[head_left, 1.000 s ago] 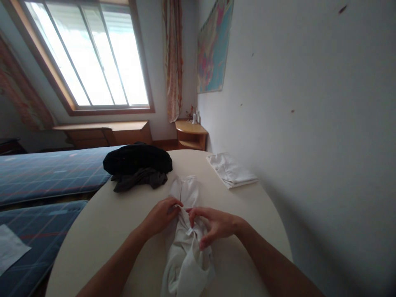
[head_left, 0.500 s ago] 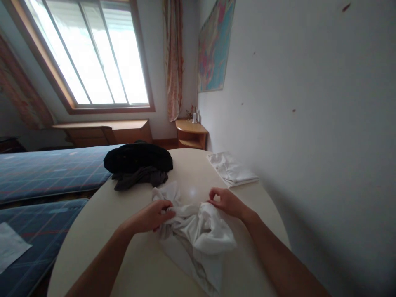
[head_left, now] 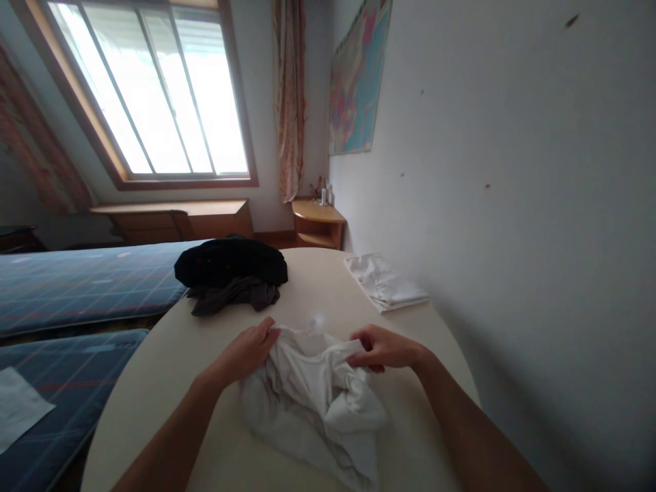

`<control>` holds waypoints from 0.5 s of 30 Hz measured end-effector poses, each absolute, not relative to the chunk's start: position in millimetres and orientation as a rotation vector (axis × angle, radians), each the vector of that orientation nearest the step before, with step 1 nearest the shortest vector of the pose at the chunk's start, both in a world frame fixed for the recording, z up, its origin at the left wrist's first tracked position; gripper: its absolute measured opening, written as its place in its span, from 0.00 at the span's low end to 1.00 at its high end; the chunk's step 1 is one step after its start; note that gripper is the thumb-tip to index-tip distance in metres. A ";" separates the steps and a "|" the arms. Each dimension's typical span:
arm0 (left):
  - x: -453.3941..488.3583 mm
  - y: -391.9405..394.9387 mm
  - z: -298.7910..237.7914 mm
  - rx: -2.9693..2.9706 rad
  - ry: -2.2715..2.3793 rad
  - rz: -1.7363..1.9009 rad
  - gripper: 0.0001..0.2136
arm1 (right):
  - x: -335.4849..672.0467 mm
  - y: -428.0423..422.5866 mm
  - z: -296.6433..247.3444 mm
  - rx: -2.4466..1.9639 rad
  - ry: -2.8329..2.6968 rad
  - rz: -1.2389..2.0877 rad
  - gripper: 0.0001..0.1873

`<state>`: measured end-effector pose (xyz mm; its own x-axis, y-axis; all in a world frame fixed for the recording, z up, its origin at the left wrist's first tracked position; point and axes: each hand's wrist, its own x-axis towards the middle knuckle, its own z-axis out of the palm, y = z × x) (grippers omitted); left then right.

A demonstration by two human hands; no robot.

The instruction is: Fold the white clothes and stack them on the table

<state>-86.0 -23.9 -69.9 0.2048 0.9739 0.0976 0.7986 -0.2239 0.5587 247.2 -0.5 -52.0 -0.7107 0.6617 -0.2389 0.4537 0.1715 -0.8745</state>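
Since earlier, white garment (head_left: pixel 312 393) opens wider. Head view: left hand (head_left: pixel 246 352), right hand (head_left: pixel 382 348) pinch its top edge, fingers closed on cloth; rest heaps on table (head_left: pixel 169 369) wrist-side of fingertips. We judge it light, limp; edge corners best hold.

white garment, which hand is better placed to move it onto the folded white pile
Probably right: the right hand pinches the garment on the side nearer the folded pile; the left hand is farther.
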 end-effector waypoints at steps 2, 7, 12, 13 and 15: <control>-88.5 -26.3 -63.8 2.064 1.536 0.590 0.14 | 249.9 6.6 -56.4 -1.162 -2.083 1.392 0.25; -88.2 -19.8 -56.1 1.906 1.516 0.892 0.18 | 253.5 30.5 -71.9 -1.190 -1.600 0.968 0.27; -84.8 -10.6 -60.2 1.712 1.469 1.189 0.18 | 247.5 29.8 -79.1 -1.084 -1.719 0.855 0.27; -84.8 -10.5 -62.4 1.698 1.420 1.174 0.18 | 246.6 27.2 -79.2 -1.104 -1.804 0.816 0.30; -85.5 -12.5 -67.9 1.712 1.288 1.071 0.19 | 245.8 22.4 -78.7 -1.180 -1.974 0.700 0.33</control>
